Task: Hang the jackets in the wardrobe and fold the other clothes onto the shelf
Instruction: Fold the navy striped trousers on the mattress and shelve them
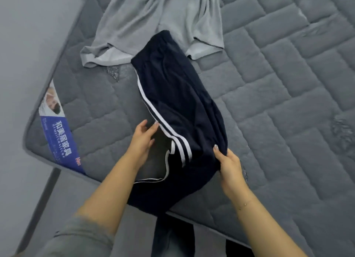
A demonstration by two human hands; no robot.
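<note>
A: Start big: what's it all lying on?

B: A grey quilted mattress (pixel 278 103), bare, with a blue printed label (pixel 59 139) at its near left corner. Grey floor shows beyond the mattress's left edge. No wardrobe or shelf in view.

A: And the clothes?

B: A light grey garment (pixel 153 16) lies spread at the far side of the mattress. The navy trousers with white side stripes (pixel 178 95) lie nearer, their far end overlapping that grey garment's hem. Their long axis runs from there toward the person, and the near end hangs over the mattress's near edge.

A: The hands?

B: The right hand (pixel 229 165) grips the trousers' right edge, fingers curled into the cloth. The left hand (pixel 143 139) is on the opposite side, just beside the striped seam, with relaxed fingers (pixel 156 126) that brush the stripe and hold nothing.

A: So which way does the fold go?

B: My guess: the cloth lies between the two hands, so the left must first take the striped edge. Then the hanging end can come up over the mattress along that long axis.
</note>
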